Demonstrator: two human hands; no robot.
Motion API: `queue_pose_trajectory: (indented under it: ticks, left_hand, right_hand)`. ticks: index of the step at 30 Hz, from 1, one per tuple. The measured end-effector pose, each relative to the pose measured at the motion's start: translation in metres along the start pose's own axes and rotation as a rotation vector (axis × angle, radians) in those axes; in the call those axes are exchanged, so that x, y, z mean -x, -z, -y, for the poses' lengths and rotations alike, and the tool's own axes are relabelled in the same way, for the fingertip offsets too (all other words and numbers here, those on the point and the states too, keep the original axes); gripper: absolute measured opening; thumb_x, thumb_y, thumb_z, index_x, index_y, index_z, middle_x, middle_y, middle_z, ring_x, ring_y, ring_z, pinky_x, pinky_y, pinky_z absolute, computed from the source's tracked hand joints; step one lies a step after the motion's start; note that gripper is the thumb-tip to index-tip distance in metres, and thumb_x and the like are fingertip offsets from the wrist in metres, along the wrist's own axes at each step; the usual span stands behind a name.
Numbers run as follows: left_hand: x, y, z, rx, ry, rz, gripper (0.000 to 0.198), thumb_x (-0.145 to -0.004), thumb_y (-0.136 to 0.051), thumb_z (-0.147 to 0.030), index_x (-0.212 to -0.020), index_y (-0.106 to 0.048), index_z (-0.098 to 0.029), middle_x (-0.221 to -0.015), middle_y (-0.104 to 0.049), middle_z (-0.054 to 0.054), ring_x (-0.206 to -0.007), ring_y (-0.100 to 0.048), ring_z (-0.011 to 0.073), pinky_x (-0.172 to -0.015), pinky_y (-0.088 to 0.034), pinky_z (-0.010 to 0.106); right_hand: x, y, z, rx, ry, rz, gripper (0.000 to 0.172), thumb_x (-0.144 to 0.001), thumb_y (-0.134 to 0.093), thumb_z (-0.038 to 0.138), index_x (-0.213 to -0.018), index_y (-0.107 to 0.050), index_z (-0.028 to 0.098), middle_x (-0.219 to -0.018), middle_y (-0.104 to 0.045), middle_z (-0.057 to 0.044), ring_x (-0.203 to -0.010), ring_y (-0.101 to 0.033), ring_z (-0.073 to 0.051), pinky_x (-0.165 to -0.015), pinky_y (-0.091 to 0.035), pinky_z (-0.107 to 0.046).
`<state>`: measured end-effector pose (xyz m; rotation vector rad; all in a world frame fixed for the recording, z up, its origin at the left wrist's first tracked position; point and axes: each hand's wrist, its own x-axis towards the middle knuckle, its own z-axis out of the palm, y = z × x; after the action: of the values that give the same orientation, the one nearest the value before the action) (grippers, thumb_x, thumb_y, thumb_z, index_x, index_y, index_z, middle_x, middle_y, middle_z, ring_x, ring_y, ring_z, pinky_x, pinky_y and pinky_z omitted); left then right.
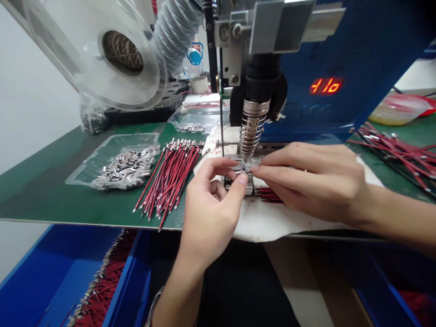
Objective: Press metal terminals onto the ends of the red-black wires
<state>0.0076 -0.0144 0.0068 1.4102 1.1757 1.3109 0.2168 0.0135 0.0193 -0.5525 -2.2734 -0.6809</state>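
One blue bin (pixel 51 268) held many metal-ended wires (pixel 102 290), seemingly finished. One clear tray (pixel 81 171) held loose metal pieces (pixel 122 168), uncountable, seemingly remaining; beside it lay one wire bundle (pixel 173 177). My left hand (pixel 214 200) and right hand (pixel 316 181) met at one fixture (pixel 250 185); whether fingers clamped something, I could not tell.

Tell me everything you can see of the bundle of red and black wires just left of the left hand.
The wire bundle is a loose pile of thin, plastic-looking red and black leads. Silvery, metal-looking caps crowd the far end; short silvery tips show at the near end. It lies slanted, its near ends fanned out unevenly, on the green tabletop, between the clear tray and the left hand. Neither hand appears to hold it.
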Motion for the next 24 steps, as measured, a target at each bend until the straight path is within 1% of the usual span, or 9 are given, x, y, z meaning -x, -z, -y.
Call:
queue_pose_trajectory:
  ticks: [2, 5, 10, 15, 19, 21, 24]
  left_hand:
    - [0.0003, 0.0004, -0.0002, 0.003, -0.007, 0.001, 0.018, -0.093, -0.079, -0.028, -0.107, -0.071, -0.021, -0.096, -0.069, 0.001, -0.057, -0.051, 0.0077, -0.051, -0.039, 0.023]
    - [0.0005, 0.0009, -0.0004, 0.007, -0.008, -0.003, 0.018, -0.094, -0.078, -0.029, -0.108, -0.070, -0.021, -0.095, -0.069, 0.000, -0.055, -0.047, 0.0074, -0.050, -0.039, 0.023]
    - [-0.0006, 0.0006, -0.0009, -0.009, -0.012, 0.006, 0.019, -0.093, -0.078, -0.026, -0.109, -0.070, -0.020, -0.095, -0.069, 0.001, -0.058, -0.052, 0.0085, -0.052, -0.041, 0.023]
    - [-0.0019, -0.0005, -0.0021, -0.030, 0.026, 0.046, 0.021, -0.093, -0.076, -0.026, -0.112, -0.069, -0.020, -0.080, -0.061, -0.003, -0.059, -0.049, 0.0101, -0.052, -0.037, 0.024]
    - [-0.0014, -0.0009, -0.0036, 0.012, 0.074, 0.087, 0.019, -0.097, -0.073, -0.029, -0.113, -0.068, -0.021, -0.064, -0.049, -0.007, -0.054, -0.041, 0.0103, -0.051, -0.032, 0.023]
    - [-0.0014, -0.0013, -0.0042, 0.038, 0.094, 0.097, 0.019, -0.098, -0.072, -0.030, -0.113, -0.067, -0.021, -0.061, -0.045, -0.009, -0.052, -0.037, 0.0097, -0.049, -0.029, 0.023]
    - [-0.0023, -0.0022, -0.0045, 0.046, 0.103, 0.095, 0.019, -0.097, -0.073, -0.029, -0.113, -0.066, -0.021, -0.058, -0.044, -0.010, -0.051, -0.036, 0.0094, -0.049, -0.028, 0.022]
  right_hand:
    - [-0.0004, -0.0015, 0.0005, -0.006, -0.018, -0.019, 0.017, -0.095, -0.072, 0.005, -0.105, -0.073, 0.018, -0.096, -0.081, -0.006, -0.076, -0.071, -0.017, -0.063, -0.055, -0.031]
    - [-0.0021, -0.0038, 0.0022, -0.050, -0.109, -0.027, 0.016, -0.099, -0.068, 0.007, -0.103, -0.073, 0.022, -0.095, -0.080, -0.004, -0.079, -0.073, -0.016, -0.065, -0.057, -0.029]
    - [-0.0031, -0.0057, 0.0044, -0.167, -0.203, -0.030, 0.017, -0.102, -0.066, 0.011, -0.103, -0.076, 0.025, -0.095, -0.081, -0.002, -0.081, -0.077, -0.016, -0.068, -0.063, -0.028]
    - [-0.0030, -0.0063, 0.0037, -0.263, -0.270, 0.005, 0.015, -0.103, -0.067, 0.014, -0.103, -0.078, 0.025, -0.097, -0.081, -0.003, -0.083, -0.078, -0.017, -0.071, -0.064, -0.027]
    - [-0.0044, -0.0066, 0.0031, -0.311, -0.302, 0.016, 0.014, -0.103, -0.067, 0.015, -0.101, -0.077, 0.024, -0.097, -0.081, -0.003, -0.084, -0.078, -0.016, -0.073, -0.064, -0.027]
    - [-0.0048, -0.0062, 0.0032, -0.313, -0.309, 0.019, 0.014, -0.103, -0.068, 0.015, -0.100, -0.077, 0.026, -0.096, -0.081, -0.002, -0.084, -0.078, -0.017, -0.073, -0.064, -0.028]
    - [-0.0048, -0.0057, 0.0032, -0.324, -0.312, 0.024, 0.014, -0.103, -0.067, 0.016, -0.100, -0.077, 0.026, -0.096, -0.081, -0.003, -0.084, -0.078, -0.017, -0.072, -0.064, -0.029]
